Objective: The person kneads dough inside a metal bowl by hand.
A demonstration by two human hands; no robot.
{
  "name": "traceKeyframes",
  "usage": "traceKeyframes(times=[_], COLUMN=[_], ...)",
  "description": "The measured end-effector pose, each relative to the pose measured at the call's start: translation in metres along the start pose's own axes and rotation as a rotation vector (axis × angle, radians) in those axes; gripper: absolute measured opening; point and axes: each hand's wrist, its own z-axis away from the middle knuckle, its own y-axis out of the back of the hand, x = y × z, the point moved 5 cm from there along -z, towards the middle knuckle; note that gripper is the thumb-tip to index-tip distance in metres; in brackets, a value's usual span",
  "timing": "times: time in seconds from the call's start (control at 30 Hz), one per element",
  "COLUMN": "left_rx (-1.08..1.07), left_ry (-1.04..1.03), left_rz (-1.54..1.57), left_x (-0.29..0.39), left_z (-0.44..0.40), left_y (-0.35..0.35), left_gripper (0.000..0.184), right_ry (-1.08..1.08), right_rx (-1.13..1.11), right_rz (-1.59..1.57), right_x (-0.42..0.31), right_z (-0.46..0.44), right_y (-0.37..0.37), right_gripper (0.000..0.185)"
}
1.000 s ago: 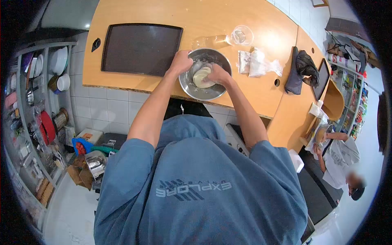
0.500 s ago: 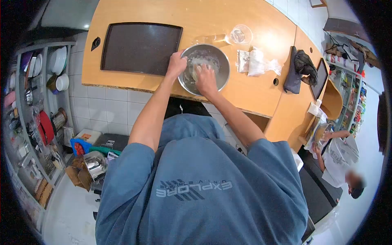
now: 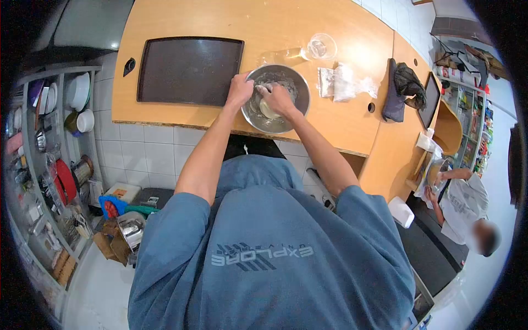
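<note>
My left hand (image 3: 240, 90) grips the rim of a steel mixing bowl (image 3: 302, 93) near the table's front edge, its fingers closed over the left side. Inside the bowl, my right hand (image 3: 277, 100) is bent over a pale lump of dough (image 3: 268, 111). The fingers of this hand are curled against the dough and smeared with white; their tips are partly hidden. Flour or dough residue coats the bowl's inner wall.
Left of the bowl lies a dark baking tray (image 3: 190, 70). A clear plastic cup (image 3: 322, 47) and plastic bags of white powder (image 3: 345, 82) are behind it to the right. Dark cloth (image 3: 409, 85) lies farther right. Another person (image 3: 462, 198) works with a bowl at far right.
My right hand has shifted within the bowl, its fingers now pointing more to the left, and more of the dough shows below it. My left hand stays on the rim.
</note>
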Motion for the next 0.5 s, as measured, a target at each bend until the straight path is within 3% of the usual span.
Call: traceKeyframes(times=[0.17,0.27,0.5], left_rx=[-0.036,-0.04,-0.017], left_ry=[0.121,0.187,0.011], left_rz=[0.444,0.403,0.155], left_x=[-0.008,0.003,-0.01], left_z=[-0.001,0.006,-0.009], left_y=[-0.007,-0.003,-0.005], left_gripper=[0.043,0.047,0.051], right_ry=[-0.047,0.054,0.1], right_rx=[0.136,0.222,0.314], right_rz=[0.288,0.237,0.255], right_x=[-0.021,-0.019,-0.012], right_z=[0.035,0.04,0.023], right_y=[-0.009,-0.02,-0.022], right_gripper=[0.044,0.041,0.033])
